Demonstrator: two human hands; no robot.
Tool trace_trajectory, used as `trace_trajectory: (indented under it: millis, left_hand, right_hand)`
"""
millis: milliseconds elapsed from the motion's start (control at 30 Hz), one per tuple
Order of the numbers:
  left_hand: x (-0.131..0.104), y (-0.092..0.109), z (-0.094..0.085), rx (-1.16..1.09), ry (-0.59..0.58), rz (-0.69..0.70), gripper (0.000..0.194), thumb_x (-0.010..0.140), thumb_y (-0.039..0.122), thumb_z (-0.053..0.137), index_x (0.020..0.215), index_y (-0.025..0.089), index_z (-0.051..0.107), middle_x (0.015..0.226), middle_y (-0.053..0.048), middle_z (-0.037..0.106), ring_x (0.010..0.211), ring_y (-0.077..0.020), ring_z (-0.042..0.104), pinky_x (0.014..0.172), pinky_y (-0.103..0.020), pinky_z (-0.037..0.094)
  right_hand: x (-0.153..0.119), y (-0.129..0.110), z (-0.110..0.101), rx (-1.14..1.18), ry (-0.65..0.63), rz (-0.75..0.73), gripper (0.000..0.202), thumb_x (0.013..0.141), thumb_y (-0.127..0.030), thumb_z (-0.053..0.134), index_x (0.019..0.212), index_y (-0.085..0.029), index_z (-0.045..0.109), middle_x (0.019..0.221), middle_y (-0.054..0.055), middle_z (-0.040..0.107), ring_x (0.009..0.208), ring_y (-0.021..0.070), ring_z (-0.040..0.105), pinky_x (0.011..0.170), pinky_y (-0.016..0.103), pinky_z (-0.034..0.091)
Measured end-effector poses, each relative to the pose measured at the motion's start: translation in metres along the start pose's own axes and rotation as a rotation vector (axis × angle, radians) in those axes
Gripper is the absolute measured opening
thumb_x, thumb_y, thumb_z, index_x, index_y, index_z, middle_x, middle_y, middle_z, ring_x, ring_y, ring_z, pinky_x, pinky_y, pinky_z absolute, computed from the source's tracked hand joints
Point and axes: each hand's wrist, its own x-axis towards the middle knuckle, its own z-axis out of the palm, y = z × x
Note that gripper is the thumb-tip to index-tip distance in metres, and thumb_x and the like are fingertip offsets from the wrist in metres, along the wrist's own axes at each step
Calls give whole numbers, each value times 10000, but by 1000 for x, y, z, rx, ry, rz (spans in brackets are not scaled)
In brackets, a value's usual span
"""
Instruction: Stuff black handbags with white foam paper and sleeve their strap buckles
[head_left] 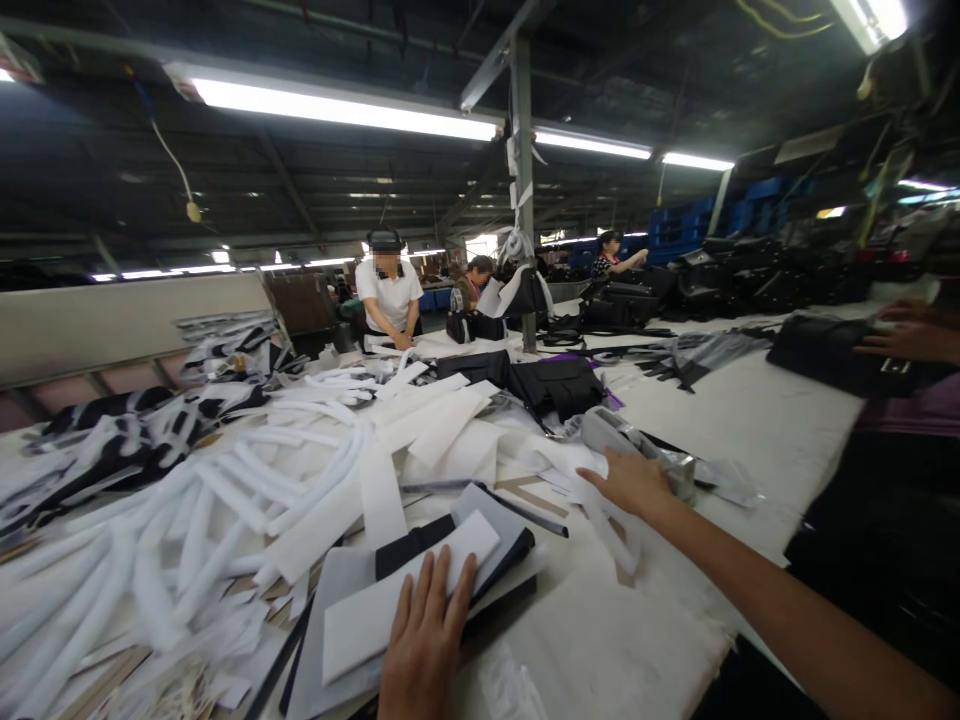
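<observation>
My left hand [429, 630] lies flat, fingers stretched and slightly apart, on a white foam-like strip [356, 632]. Beneath that strip is a stack of grey sheets [341, 585] and black pieces [401, 548]. My right hand [630, 482] reaches out to the right over the pile, its fingers apart and touching or just above white sheet pieces [559, 455]; contact is hard to make out. Right beside it are a greyish clear-wrapped item [611, 430] and a shiny roll-like object [681, 475], partly hidden behind the hand.
White tubes [202, 520] and loose strips [382, 490] cover the left of the table [660, 620]. Black bags [555, 385] lie ahead, near a metal post [527, 200]. At the right, another person's hand [915, 330] touches a black bag [821, 352]. Other people work farther back.
</observation>
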Motion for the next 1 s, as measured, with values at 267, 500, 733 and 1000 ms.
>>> trace_trajectory:
  millis: [267,500,733,1000]
  left_hand:
    - [-1,2,4,5,-10,-19,795,828,7,455,1541,326,306,1543,-37,447,1385,-248,467,1087,-456,479]
    - [-1,1,3,-15,-5,-19,792,840,20,463,1554,308,274,1555,-47,428,1412,-249,430,1100,-447,470]
    - [-4,4,14,-57,81,-60,791,823,21,414,1543,331,303,1560,-18,421,1409,-241,433,1111,-464,446]
    - [-1,6,10,-70,90,-72,780,844,14,397,1548,331,287,1551,-18,436,1408,-221,434,1119,-438,433]
  right_hand:
    - [7,-7,4,-57,-7,-46,751,913,-570,561,1478,-96,417,1090,220,707,1035,383,669,846,475,498]
    - [2,0,3,-73,51,-126,584,888,-277,658,1433,-162,480,1131,170,702,1061,337,652,899,430,459]
    - [-2,3,7,-3,110,-209,555,920,-195,571,1461,-131,468,1217,172,657,1186,339,567,991,425,392]
    - [17,12,23,126,20,-162,758,869,-178,632,1545,-66,306,1291,193,645,1171,321,618,973,355,456]
